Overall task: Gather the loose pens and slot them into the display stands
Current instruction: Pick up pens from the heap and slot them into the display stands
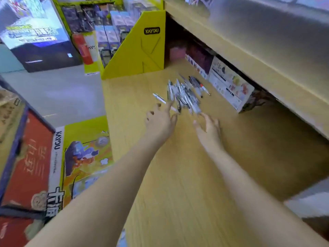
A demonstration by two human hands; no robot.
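- Pile of loose pens (185,94) lies on the wooden shelf (187,175), near the printed boxes (229,84) at the back.
- Left hand (160,120): fingers spread and relaxed, gripping nothing; index finger lies over one white pen (160,99) at the pile's left edge.
- Right hand (209,128): fingers extended, loose, holding nothing; fingertips just beside the pile's near end, contact unclear through blur.
- Yellow KAYOU stand (140,50) upright at the shelf's far left corner, well apart from the pens.
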